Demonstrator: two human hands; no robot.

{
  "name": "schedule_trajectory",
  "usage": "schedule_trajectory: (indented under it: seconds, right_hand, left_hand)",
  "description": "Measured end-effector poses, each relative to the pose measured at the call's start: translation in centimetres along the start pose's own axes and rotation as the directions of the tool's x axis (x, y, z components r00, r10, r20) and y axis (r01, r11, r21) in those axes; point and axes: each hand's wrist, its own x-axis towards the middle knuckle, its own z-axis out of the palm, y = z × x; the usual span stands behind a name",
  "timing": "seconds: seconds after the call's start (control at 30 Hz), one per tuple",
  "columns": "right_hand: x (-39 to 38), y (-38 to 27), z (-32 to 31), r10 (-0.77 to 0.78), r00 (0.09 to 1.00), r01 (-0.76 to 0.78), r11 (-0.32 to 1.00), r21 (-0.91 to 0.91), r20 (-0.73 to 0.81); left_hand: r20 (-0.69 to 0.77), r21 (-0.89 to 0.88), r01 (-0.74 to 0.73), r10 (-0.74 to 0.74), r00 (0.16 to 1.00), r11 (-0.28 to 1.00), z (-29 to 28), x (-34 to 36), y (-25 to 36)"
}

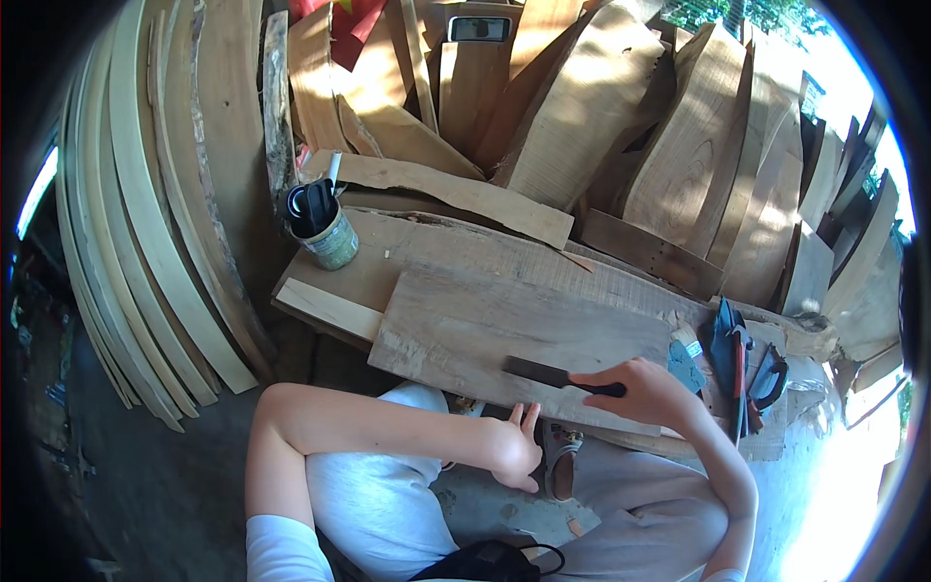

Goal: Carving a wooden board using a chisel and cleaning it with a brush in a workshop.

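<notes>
Gripping flat dk tool (538, 371) over wood board (485, 315): R hand (642, 390), fingers round blk handle (603, 389); L hand (516, 452) nr its edge, fingers apart.

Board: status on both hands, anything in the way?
Right hand gripping black-handled tool over board. Left hand fingers extended at near edge, contact unclear. Nothing visible blocking the blade; red-handled tool off board's right end.

At the left, long pale wooden strips (131, 145) stand beside a wider bark-edged plank (231, 107), near a cylindrical tub (337, 244) holding black objects (312, 207) and a white stick (335, 166). Behind, rough-sawn slabs (592, 107) lean together, a smartphone (479, 29) and red cloth (355, 34) among them. Green foliage (708, 12) shows beyond.
</notes>
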Motion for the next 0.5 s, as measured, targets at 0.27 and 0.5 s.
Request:
schedule_trajectory:
  seconds: [0.27,0.5]
  right_hand:
    - [-1.3,-0.7,-0.8,0.041,0.997,-0.037,0.998,-0.049,0.067]
    - [1.6,-0.4,2.9,-0.091,0.993,0.096,0.993,0.068,-0.072]
  left_hand:
    - [-0.158,0.059,0.030,-0.020,0.987,0.998,2.7,1.0,-0.1]
    - [-0.068,0.020,0.106,-0.104,0.992,0.994,1.8,2.0,1.1]
